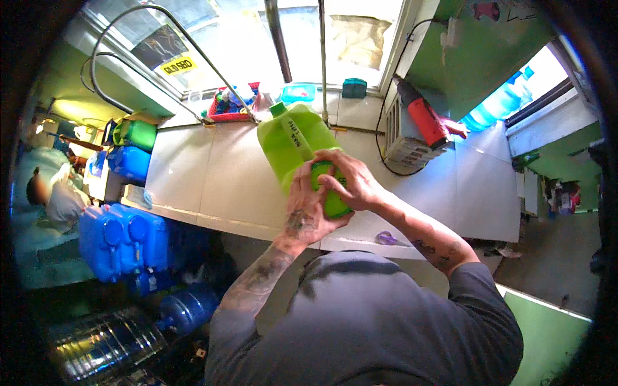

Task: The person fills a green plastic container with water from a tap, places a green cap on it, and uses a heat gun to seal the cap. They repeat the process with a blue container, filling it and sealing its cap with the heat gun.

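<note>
A green plastic water jug (314, 132) lies on the white tiled counter, its small green cap (278, 109) pointing at the window. A pale strip with writing runs along its side. At the jug's near end a large round green lid (338, 200) is clasped between both hands. My left hand (309, 207) holds it from the left and below, its fingers along the jug. From the right, my right hand (350, 181) curls over the top of the lid. Part of the lid is hidden under the fingers.
A red-and-black heat gun (427, 118) rests on a grey crate (410, 140) at right, its cord looping onto the counter. Purple-handled scissors (386, 238) lie at the near edge. A red basket (231, 116) stands by the window. Blue jugs (128, 236) stand left; a person (53, 193) is at far left.
</note>
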### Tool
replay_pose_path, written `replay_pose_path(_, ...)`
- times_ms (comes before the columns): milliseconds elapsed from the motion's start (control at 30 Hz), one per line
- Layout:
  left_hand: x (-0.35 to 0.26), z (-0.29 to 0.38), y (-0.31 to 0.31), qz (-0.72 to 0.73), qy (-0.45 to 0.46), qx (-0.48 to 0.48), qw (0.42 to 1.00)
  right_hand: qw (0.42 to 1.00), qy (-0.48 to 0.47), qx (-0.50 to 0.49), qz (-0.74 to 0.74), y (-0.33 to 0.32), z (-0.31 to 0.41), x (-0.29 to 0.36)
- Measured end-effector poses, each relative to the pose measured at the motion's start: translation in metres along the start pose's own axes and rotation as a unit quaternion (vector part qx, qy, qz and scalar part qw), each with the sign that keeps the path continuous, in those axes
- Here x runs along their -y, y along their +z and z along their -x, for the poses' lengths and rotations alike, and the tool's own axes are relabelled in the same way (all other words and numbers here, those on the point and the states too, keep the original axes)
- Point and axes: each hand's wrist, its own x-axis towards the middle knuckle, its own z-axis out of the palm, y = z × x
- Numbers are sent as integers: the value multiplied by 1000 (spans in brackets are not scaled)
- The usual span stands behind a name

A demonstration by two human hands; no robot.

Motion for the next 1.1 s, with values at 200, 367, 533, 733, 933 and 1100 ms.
replay_pose_path(200,19,4,2,70,28,-4,997,996,85,-27,21,9,5,7)
replay_pose_path(367,61,31,32,340,-159,-225,899,978,102,26,181,9,-6,11)
replay_pose_path(533,68,75,131,593,-342,-267,678,968,171,136,127,23,-50,8)
replay_pose_path(733,45,87,214,512,-378,-316,704,958,192,144,154,20,-59,1)
replay_pose_path(933,-34,92,252,655,-417,-216,592,942,52,259,206,-46,-33,-24)
replay_pose_path(1100,-32,117,213,508,-385,-144,756,943,-65,276,173,-111,28,-52)
